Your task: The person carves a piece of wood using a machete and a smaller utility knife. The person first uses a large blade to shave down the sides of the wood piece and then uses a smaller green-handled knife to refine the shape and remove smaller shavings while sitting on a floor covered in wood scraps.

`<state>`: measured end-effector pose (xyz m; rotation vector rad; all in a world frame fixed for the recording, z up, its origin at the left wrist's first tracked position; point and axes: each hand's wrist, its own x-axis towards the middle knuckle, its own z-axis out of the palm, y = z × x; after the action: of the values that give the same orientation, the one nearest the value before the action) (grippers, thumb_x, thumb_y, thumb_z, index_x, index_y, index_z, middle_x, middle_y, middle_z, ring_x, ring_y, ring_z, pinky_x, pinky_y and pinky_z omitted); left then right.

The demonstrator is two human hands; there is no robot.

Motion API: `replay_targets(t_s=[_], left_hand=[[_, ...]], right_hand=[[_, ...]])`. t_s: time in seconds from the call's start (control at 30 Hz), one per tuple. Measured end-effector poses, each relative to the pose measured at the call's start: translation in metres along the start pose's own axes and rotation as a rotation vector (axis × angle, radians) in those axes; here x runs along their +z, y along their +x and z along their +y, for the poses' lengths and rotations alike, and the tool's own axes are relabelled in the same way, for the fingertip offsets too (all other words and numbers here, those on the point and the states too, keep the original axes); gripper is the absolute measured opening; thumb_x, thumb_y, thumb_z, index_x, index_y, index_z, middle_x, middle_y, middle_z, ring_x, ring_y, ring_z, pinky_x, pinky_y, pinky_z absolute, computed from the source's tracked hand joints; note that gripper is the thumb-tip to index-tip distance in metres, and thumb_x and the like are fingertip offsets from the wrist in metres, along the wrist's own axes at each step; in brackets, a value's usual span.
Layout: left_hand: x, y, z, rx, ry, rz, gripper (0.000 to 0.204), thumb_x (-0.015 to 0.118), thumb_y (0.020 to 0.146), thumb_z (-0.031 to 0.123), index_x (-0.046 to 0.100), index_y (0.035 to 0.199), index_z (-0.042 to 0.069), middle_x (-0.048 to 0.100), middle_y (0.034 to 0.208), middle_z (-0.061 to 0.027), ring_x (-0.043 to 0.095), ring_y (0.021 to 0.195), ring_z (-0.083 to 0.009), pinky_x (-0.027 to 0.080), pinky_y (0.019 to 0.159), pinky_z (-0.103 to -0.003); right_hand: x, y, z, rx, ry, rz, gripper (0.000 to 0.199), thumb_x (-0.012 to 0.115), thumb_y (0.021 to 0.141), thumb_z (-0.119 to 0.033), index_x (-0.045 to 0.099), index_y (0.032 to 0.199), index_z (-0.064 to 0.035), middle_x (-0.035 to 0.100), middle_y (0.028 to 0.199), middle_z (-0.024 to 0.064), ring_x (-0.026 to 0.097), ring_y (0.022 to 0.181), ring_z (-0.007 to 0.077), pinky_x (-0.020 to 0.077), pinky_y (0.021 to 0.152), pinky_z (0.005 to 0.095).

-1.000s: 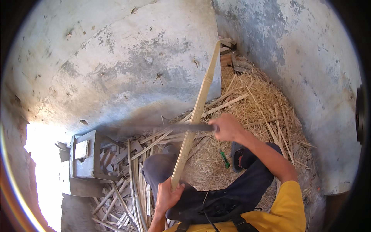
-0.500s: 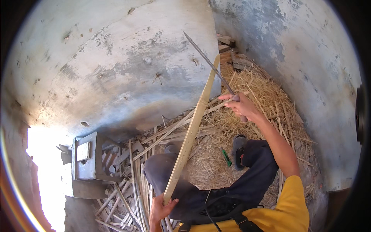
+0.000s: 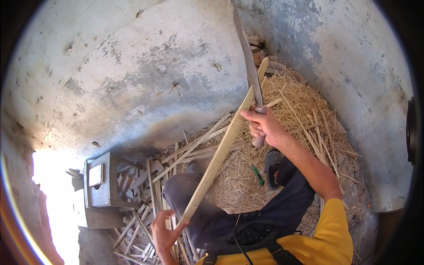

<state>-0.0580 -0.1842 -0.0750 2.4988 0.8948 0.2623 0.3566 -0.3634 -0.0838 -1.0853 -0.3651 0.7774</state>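
Note:
A long, pale bamboo strip point(image 3: 218, 155) slants up and away from my left thigh, its narrowed far end near the wall corner. My right hand point(image 3: 264, 122) is wrapped round the brown handle of a machete point(image 3: 250, 59), the blade pointing up and away. That blade crosses the strip near its far end. The right thumb and fingertips reach the strip's edge. Close by the strip's lower end is my left hand point(image 3: 166, 234), its fingers spread and curved. The left thumb is beside that end; whether it touches I cannot tell.
Shavings and straw point(image 3: 304, 106) heap up to the right. A green-handled tool point(image 3: 258, 176) lies between my feet. Split sticks point(image 3: 137, 234) are scattered at the left, beside a grey box-like frame point(image 3: 99, 181). Worn walls point(image 3: 145, 66) close in ahead and at right.
My left fingers have come off the strip's lower end and spread. The right hand has shifted left against the strip, and the machete blade has swung more upright.

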Motion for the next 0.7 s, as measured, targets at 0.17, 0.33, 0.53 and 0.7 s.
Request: replay_targets(t_s=[0.17,0.33,0.53,0.7], left_hand=[[0.011,0.045,0.061,0.158,-0.201,0.318,0.073,0.097,0.065,0.032,0.063,0.122,0.002,0.070,0.105,-0.0122,0.067,0.106,-0.0241,0.054,0.088,-0.037],[0.071,0.076,0.100,0.200,-0.467,-0.101,0.041,0.078,0.094,0.029,0.060,0.118,0.001,0.069,0.086,-0.0071,0.069,0.081,-0.0213,0.054,0.074,-0.034],[0.069,0.092,0.097,0.070,-0.625,-0.255,0.033,0.052,0.110,0.031,0.062,0.099,0.002,0.057,0.069,-0.0033,0.054,0.061,-0.0129,0.043,0.057,-0.030],[0.059,0.094,0.103,0.039,-0.804,-0.275,0.038,0.048,0.112,0.038,0.059,0.099,0.004,0.047,0.068,0.0050,0.038,0.054,-0.0017,0.031,0.048,-0.020]], right_hand=[[0.011,-0.003,-0.003,-0.037,0.041,-0.009,0.020,0.074,0.098,-0.022,0.062,0.086,-0.0108,0.036,0.051,-0.0091,0.031,0.040,0.0039,0.0264,0.043,0.0255],[0.016,-0.003,0.002,-0.077,0.099,-0.028,0.020,0.074,0.098,-0.023,0.066,0.092,-0.0053,0.040,0.055,-0.0091,0.032,0.042,0.0015,0.0248,0.042,0.0231],[-0.002,-0.006,-0.003,-0.170,-0.226,-0.019,0.023,0.074,0.098,-0.024,0.070,0.099,-0.0015,0.047,0.056,-0.0070,0.037,0.046,0.0032,0.0315,0.044,0.0258],[-0.007,-0.014,0.006,-0.561,-0.937,0.063,0.018,0.075,0.094,-0.025,0.074,0.094,-0.0066,0.058,0.059,0.0015,0.052,0.050,0.0137,0.0408,0.049,0.0337]])
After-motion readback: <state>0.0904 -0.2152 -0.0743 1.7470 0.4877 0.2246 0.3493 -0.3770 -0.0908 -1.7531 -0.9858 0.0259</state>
